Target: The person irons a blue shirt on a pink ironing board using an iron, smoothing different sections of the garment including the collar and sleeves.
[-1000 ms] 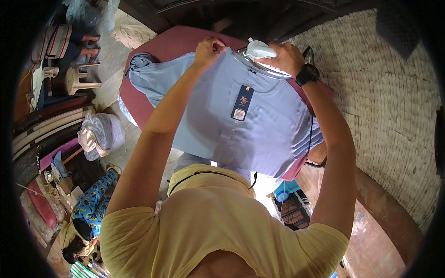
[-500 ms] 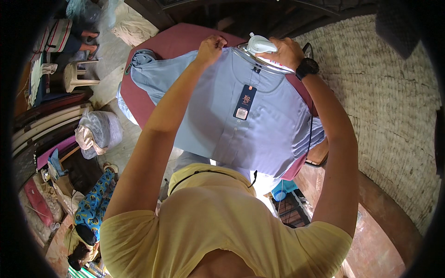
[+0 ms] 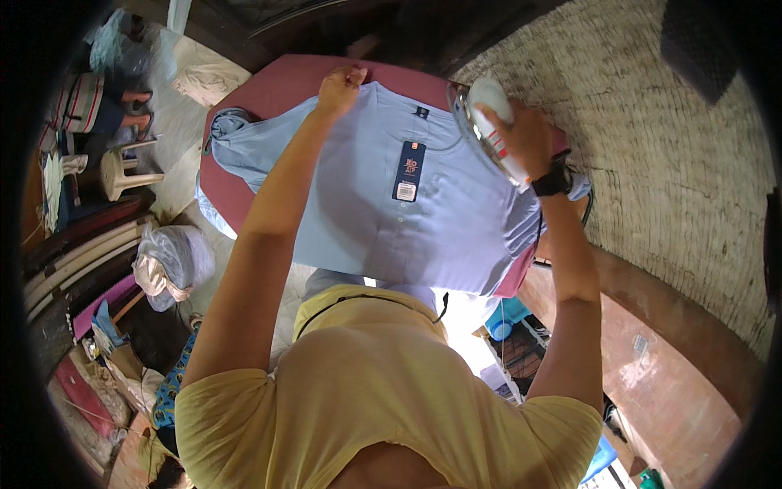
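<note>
A light blue shirt (image 3: 334,204) lies spread over a maroon ironing board (image 3: 285,77), its neckline toward the far side. A dark hang tag (image 3: 409,171) rests on its front above a short button placket. My left hand (image 3: 340,90) is closed at the shirt's far left shoulder, pinching the cloth by the neckline. My right hand (image 3: 528,140) is wrapped round the handle of a white clothes iron (image 3: 489,94), which is over the right shoulder of the shirt. The iron's soleplate is mostly hidden, and contact with the cloth cannot be made out.
At the left are a plastic stool (image 3: 122,174), a plastic-wrapped bundle (image 3: 181,259) and a person's feet (image 3: 138,110). A rough woven mat-like surface (image 3: 652,155) spreads at the right. A blue plastic container (image 3: 505,320) is below the board.
The iron has moved right and toward me, from the neckline to the right shoulder, and has turned. The view has shifted slightly; my left hand stays by the left shoulder.
</note>
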`<state>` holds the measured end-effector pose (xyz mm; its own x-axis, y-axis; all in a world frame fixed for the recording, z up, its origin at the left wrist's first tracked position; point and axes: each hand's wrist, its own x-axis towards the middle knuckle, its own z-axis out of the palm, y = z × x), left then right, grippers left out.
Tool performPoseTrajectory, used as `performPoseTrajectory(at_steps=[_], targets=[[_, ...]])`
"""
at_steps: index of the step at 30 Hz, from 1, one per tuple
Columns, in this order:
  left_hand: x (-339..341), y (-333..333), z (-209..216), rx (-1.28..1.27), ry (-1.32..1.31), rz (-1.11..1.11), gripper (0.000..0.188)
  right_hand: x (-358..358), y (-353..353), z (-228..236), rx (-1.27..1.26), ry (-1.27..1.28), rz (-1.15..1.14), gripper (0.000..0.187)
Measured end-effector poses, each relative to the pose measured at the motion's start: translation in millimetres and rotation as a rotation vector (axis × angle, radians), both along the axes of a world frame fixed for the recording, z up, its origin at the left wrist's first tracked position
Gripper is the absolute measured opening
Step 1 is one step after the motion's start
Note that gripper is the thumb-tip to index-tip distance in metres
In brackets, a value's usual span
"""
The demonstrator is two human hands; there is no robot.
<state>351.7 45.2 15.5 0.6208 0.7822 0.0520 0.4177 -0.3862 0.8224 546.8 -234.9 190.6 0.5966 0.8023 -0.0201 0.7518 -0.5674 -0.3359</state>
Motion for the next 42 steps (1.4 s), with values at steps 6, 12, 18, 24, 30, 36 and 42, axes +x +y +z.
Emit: performPoseTrajectory(at_steps=[6, 12, 18, 24, 30, 36, 42], targets=[[-13.7, -41.5, 38.3, 0.120, -0.284, -0.160, 0.019, -37.8, -32.1, -56.7, 0.129, -0.048, -0.328, 0.064], [-37.2, -156.2, 44.7, 0.178, -0.160, -0.433, 0.025, -30.5, 0.6, -59.6, 0.148, -0.030, -0.448, 0.068], [-55.7, -169.8, 49.2, 0.255, -0.141, -0.334, 0.027, -40.6, -14.7, -69.9, 0.215, 0.002, -0.472, 0.067], [-69.5, -130.3, 47.2, 0.357, -0.101, -0.215, 0.025, -43.9, -12.1, -69.4, 0.178, 0.023, -0.530, 0.072], [-83.1, -116.2, 44.9, 0.447, -0.045, -0.172, 0.021, -38.5, -1.5, -66.6, 0.175, 0.018, -0.570, 0.075], [-88.9, -202.9, 35.9, 0.266, -0.023, -0.339, 0.033, -46.9, -13.1, -71.7, 0.191, 0.022, -0.524, 0.073], [-86.4, -232.3, 28.3, 0.325, 0.015, -0.350, 0.057, -82.7, -40.7, -68.5, 0.309, 0.202, -0.535, 0.072]])
